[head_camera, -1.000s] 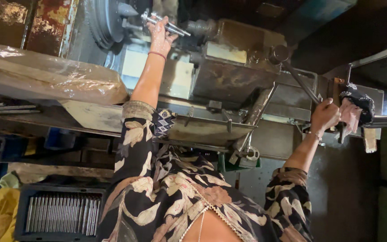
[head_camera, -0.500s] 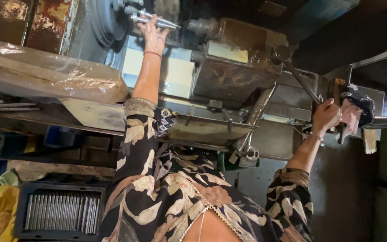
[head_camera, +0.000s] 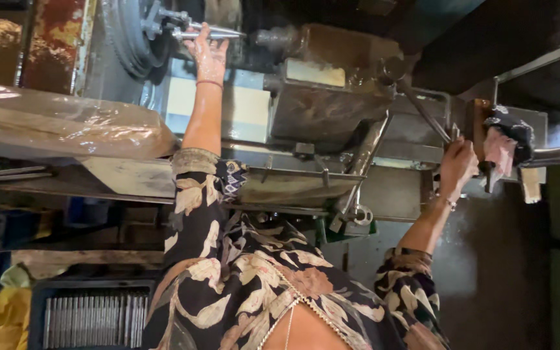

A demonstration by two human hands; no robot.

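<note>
1. Left hand [head_camera: 209, 55]: I read the arm as stretched straight up the frame, from the patterned sleeve [head_camera: 196, 194] to the head of the machine [head_camera: 319, 104]. The fingers [head_camera: 205, 34] are extended and lie against the metal rod [head_camera: 218, 31]. I cannot tell whether they are wrapped round it or only pressed to it.

2. Metal rod: it projects from the round chuck [head_camera: 131, 32] at the top left. Its long axis runs across the frame, chuck end on the left and free end on the right. The rod therefore lies square across the line of the forearm, and the fingertips meet it from below, close to the chuck end.

3. Right hand [head_camera: 456, 165]: it is closed in a fist round a thin lever [head_camera: 422, 110] at the right end of the machine, just beside a cloth-wrapped handle [head_camera: 503, 139]. This hand is well apart from the rod; the left hand is the only 1 on it.

4. Surroundings: a plastic-wrapped bundle [head_camera: 66, 126] lies on the shelf left of the arm. A dark crate [head_camera: 92, 317] of thin metal rods sits at the bottom left.
</note>
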